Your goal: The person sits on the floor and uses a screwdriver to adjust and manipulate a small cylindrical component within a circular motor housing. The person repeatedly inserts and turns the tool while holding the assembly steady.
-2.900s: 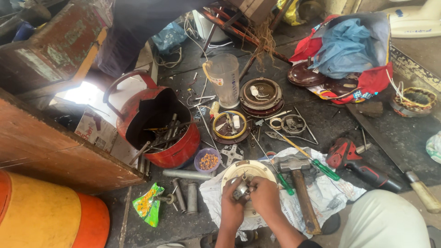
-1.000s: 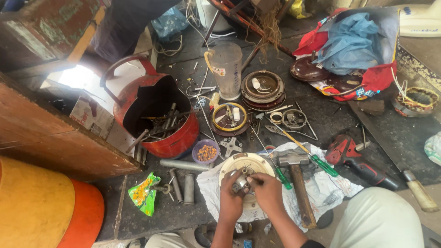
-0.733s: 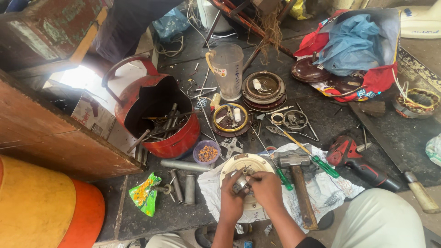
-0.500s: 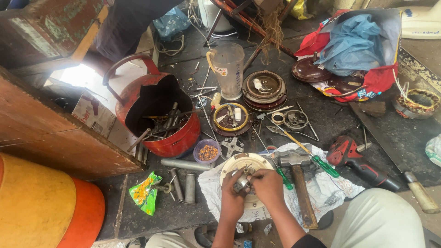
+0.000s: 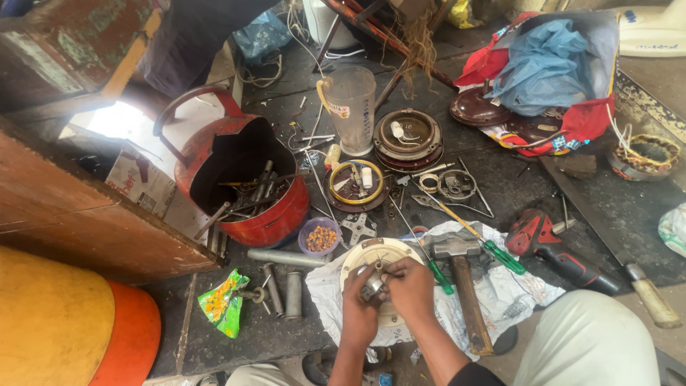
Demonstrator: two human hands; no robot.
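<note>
Both forearms reach up from the lower edge, the hands meeting over a round cream disc (image 5: 361,255). The left hand (image 5: 357,312) curls its fingers around a small grey metal part (image 5: 372,285) at the disc's centre, and the right hand (image 5: 410,287) closes over the same part from the other side, thumb and fingers pinching it. The disc lies flat on crumpled white paper (image 5: 500,297) on the dark floor, partly hidden by the hands. Just right of it lie a green-handled screwdriver (image 5: 438,274) and a wooden-handled hammer (image 5: 464,286).
</note>
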